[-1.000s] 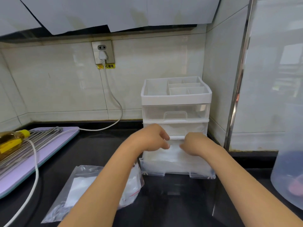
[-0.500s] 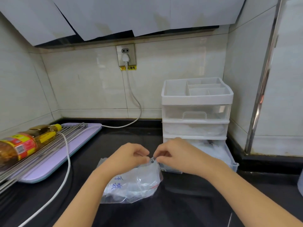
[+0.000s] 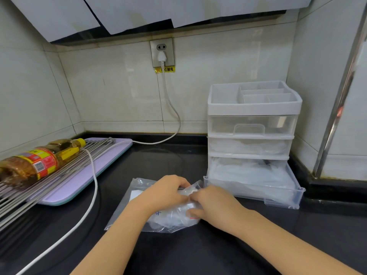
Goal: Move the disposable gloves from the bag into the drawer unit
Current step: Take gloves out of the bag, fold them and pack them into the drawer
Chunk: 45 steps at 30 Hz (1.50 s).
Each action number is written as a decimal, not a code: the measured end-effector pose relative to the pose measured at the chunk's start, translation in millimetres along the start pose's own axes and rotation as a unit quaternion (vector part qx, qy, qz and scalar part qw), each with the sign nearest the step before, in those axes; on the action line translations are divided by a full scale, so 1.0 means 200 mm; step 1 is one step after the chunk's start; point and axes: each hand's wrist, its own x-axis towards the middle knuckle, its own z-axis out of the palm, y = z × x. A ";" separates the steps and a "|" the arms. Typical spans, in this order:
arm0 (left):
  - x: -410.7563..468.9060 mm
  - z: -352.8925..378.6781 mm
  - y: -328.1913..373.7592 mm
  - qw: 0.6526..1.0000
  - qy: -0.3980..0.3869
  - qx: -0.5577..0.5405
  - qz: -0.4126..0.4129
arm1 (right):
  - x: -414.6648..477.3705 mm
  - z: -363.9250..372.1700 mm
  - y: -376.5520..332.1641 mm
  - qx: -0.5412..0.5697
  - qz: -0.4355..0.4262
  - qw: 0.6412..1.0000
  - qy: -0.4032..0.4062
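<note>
Gripping the bag (image 3: 158, 220) at its mouth with curled fingers, left hand (image 3: 164, 192) and right hand (image 3: 216, 203) seemingly open it for the gloves (image 3: 174, 216); the pulled-out bottom drawer (image 3: 278, 198) waits just right.

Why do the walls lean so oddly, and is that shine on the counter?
Head view: the wide-angle lens tilts the steel rail and wall tiles towards the edges; head view, the glossy black countertop faintly mirrors the white power cord, and the clear plastic zip bag glints between the left hand and right hand.

head view looks forward and down, close over the counter (image 3: 198, 255).
</note>
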 end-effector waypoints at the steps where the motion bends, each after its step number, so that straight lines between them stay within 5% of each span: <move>1: 0.00 0.00 0.00 1.000 -0.001 0.001 0.002 | 0.01 -0.01 0.00 0.001 0.001 1.000 0.003; 22: -0.02 -0.03 0.03 0.997 0.009 0.066 0.039 | 0.00 -0.11 0.03 0.050 -0.008 0.984 0.171; 29: -0.04 -0.08 0.00 0.994 0.006 0.108 0.025 | 0.01 -0.13 0.04 0.234 0.031 0.942 0.238; 34: -0.05 -0.11 0.05 0.985 0.130 -0.074 0.086 | 0.02 -0.15 0.06 0.351 0.043 0.903 0.243; 45: -0.10 -0.14 0.11 0.967 0.136 -0.208 0.053 | 0.03 -0.15 0.08 0.436 0.057 0.874 0.205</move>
